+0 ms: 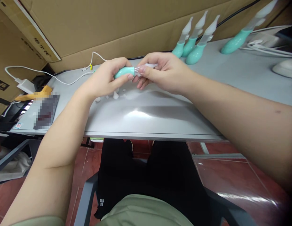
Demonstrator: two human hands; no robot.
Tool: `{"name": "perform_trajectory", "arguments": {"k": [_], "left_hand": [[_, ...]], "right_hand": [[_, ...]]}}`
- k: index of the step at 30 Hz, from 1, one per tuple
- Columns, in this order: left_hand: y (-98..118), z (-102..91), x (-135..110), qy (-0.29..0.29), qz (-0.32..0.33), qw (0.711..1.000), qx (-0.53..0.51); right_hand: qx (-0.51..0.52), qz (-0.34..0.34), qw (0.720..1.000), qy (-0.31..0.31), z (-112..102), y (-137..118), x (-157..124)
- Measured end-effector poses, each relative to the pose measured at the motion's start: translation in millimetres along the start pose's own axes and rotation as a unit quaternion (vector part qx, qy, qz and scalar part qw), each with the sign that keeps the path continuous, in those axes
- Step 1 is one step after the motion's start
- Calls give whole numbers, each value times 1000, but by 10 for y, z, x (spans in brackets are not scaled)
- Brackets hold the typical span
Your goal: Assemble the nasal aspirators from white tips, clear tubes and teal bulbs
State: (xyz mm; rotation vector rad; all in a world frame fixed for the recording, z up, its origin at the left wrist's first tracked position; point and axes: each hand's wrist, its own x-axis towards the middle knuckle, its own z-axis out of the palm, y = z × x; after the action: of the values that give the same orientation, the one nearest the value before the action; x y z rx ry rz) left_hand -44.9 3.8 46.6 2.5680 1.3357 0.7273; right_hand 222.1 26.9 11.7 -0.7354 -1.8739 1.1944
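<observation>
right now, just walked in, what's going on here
A person holds a teal bulb in the left hand, with the right hand on its clear, white-tipped end. Three similar bulbs with white tips stand grouped on the table, another farther right. Small white parts lie below the hands.

The left forearm (68, 125) extends from the lower left, the right forearm (230, 108) from the right — both converge at the front. The left hand (107, 75) grips between bent index finger and extended thumb. The right hand (167, 72) pinches at thumb and fingertips — lower fingers bent.
</observation>
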Motion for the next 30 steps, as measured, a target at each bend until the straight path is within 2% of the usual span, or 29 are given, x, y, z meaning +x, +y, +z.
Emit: {"name": "perform_trajectory", "arguments": {"k": [6, 10, 14, 23, 27, 30], "left_hand": [[-36, -1, 0, -6, 10, 1000, -25], [-185, 61, 43, 12, 55, 997, -56], [-285, 100, 71, 14, 70, 995, -74], [-190, 7, 21, -24, 52, 993, -99], [-210, -24, 62, -23, 50, 994, -99], [-190, -110, 124, -53, 57, 992, -97]], "right_hand": [[34, 19, 999, -5, -15, 0, -14], [83, -25, 996, -36, -83, 188, 78], [112, -53, 989, -77, -154, 345, 156], [117, -31, 988, -97, -195, 341, 167], [120, -8, 988, -97, -217, 319, 165], [127, 11, 987, -100, -251, 293, 160]]}}
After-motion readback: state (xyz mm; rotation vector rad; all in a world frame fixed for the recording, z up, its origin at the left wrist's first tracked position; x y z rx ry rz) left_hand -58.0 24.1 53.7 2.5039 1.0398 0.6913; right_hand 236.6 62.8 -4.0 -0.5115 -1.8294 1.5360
